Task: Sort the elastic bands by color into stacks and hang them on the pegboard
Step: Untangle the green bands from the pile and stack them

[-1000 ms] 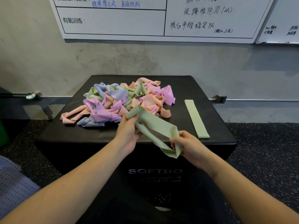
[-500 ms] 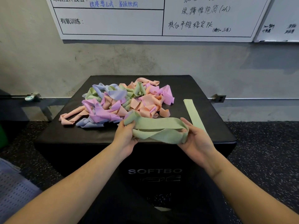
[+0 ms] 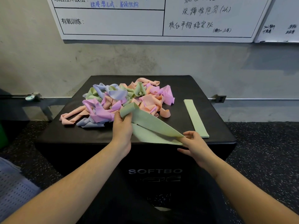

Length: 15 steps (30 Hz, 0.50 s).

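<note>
Between the earlier frames and this one, the green band (image 3: 150,126) went from a bunched, doubled loop gathered between the two hands to a long strip drawn out on a slant across the near edge of the black foam box (image 3: 208,88). The left hand (image 3: 122,126) had its fingers curled round the upper end of the band, right at the front fringe of the mixed pile (image 3: 123,101), while the right hand (image 3: 193,143) pinched the lower end between thumb and fingers near the box's front right edge; both hands were closed on the same band, and its two layers lay partly open between them, not yet pressed flat. The band's right end had come close to the green stack (image 3: 195,118) lying flat on the right side of the box top, well apart from the pile. I judged this to be the straightening step before the band was laid on that stack, so the green sort stood at one or two bands placed with a further one in hand. Pink, peach, lilac-blue and more green bands were left tangled in the pile, and no other colour stack had been begun. A perforated board (image 3: 14,191) showed at the lower left; nothing hung on what was visible of it.
</note>
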### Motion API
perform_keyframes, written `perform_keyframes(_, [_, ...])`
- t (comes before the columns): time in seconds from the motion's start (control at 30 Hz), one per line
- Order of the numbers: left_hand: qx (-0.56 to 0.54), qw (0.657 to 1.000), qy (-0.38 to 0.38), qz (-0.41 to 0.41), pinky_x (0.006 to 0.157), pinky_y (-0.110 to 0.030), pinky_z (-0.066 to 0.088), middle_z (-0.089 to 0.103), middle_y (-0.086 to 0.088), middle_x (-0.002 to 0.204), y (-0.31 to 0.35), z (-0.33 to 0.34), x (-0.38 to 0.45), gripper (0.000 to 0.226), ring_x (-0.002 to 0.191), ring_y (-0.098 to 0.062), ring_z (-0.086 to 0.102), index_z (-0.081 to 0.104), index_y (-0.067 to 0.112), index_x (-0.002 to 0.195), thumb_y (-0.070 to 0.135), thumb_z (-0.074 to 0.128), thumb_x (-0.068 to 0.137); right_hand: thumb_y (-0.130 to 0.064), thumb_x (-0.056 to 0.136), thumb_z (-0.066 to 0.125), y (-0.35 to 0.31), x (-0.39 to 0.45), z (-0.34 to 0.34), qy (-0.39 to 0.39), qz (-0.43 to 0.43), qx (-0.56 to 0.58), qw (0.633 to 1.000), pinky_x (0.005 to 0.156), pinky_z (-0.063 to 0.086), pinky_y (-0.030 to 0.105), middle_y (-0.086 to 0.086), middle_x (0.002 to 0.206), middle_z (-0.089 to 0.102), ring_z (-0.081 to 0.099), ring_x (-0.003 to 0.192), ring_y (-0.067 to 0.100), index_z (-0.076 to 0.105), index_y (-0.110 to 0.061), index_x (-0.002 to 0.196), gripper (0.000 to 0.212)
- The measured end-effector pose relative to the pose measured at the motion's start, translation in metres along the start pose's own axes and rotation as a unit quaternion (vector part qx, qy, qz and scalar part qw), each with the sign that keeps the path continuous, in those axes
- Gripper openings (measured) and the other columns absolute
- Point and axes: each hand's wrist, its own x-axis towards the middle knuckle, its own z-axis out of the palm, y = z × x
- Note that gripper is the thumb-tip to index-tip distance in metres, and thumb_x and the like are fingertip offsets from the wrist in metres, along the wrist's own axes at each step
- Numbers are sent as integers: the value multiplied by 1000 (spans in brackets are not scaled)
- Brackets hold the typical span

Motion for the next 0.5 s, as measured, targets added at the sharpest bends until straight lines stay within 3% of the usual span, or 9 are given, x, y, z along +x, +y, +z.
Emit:
perform_keyframes(0.1, [20, 1000, 4, 6, 86, -40, 55, 70, 4, 113, -5, -7, 5, 17, 104, -19, 65, 61, 34, 118, 29, 61, 101, -25, 90, 75, -2, -5, -5, -49, 18, 37, 998, 86, 60, 35, 14, 115, 74, 72, 100, 23, 68, -5, 113, 32])
perform_keyframes(0.2, [28, 999, 11, -33, 78, -37, 55, 67, 2, 119, -13, -12, 11, 14, 108, -21, 64, 59, 33, 116, 30, 59, 103, -25, 87, 69, -8, -14, 4, -98, -7, 110, 989, 82, 58, 29, 12, 106, 75, 71, 93, 18, 71, -1, 112, 35])
perform_keyframes(0.3, [4, 995, 6, -98, 84, -45, 56, 68, -3, 114, -18, -12, 13, 11, 98, -23, 66, 57, 28, 112, 21, 56, 104, -28, 86, 61, -18, -24, 12, -150, -28, 194, 969, 93, 53, 35, 6, 91, 74, 69, 92, 19, 75, -10, 96, 25])
perform_keyframes(0.37, [-25, 992, 4, -123, 89, -53, 55, 68, -6, 110, -17, -11, 13, 18, 94, -26, 66, 57, 25, 114, 12, 52, 104, -28, 91, 57, -25, -30, 14, -190, -30, 215, 957, 101, 49, 40, 7, 91, 73, 69, 94, 22, 78, -11, 93, 27])
perform_keyframes(0.43, [-49, 991, 17, -123, 92, -54, 53, 69, -10, 114, -13, -10, 18, 25, 93, -27, 66, 58, 22, 120, 6, 49, 103, -28, 96, 56, -27, -32, 14, -194, -30, 148, 969, 102, 49, 40, 8, 99, 74, 69, 95, 21, 75, -8, 102, 28])
perform_keyframes(0.5, [-85, 989, 34, -114, 85, -44, 57, 69, -17, 123, -9, -12, 28, 34, 98, -30, 68, 56, 13, 131, -1, 46, 102, -35, 99, 59, -23, -28, 13, -145, -39, -36, 988, 102, 50, 39, 4, 106, 77, 71, 99, 19, 75, -13, 106, 28])
